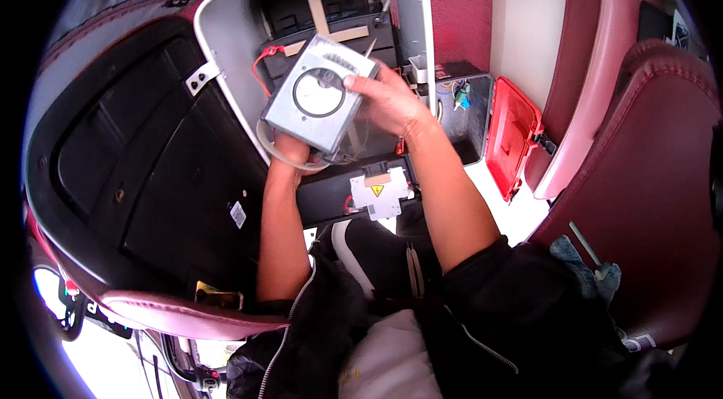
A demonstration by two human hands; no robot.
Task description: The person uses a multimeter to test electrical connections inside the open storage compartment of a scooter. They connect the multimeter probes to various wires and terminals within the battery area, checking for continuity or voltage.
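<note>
A grey metal box with a round white disc in a dark ring on its face is held up, tilted, over an open compartment. My right hand grips its right side, thumb pressed on the face, the other fingers behind it. My left hand is beneath the box's lower left corner; its fingers are hidden behind the box. A clear tube or cable loops across by the left wrist. A red lead with a red end runs at the box's upper left.
The grey-walled compartment holds black blocks with tan straps. A white breaker unit with a yellow warning sign is nearest me. The raised black seat base stands left. At right are a dark bin, its red lid and a maroon seat.
</note>
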